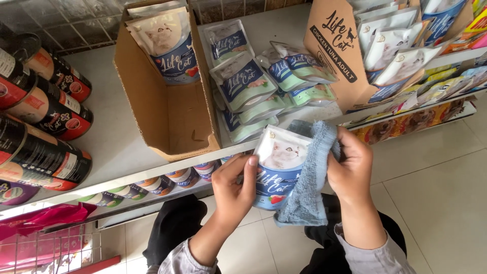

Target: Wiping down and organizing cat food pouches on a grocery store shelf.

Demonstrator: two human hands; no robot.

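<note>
My left hand [234, 189] grips a white and blue pet food pouch [278, 170] with a cat picture, thumb on its left edge. Against the pouch's right side, my right hand [351, 167] presses a folded blue-grey cloth [310, 177]. Both are held in front of the white shelf's edge [152, 172], above the tiled floor. Just behind, an open cardboard display box [167, 101] stands on the shelf with two similar pouches at its far end and bare cardboard at its near end.
Several loose pouches [253, 86] lie piled on the shelf to the right of the box. A second cardboard box [350, 56] full of pouches stands at the right. Dark cans [45, 127] lie stacked at the left. Small cans line a lower shelf [167, 182].
</note>
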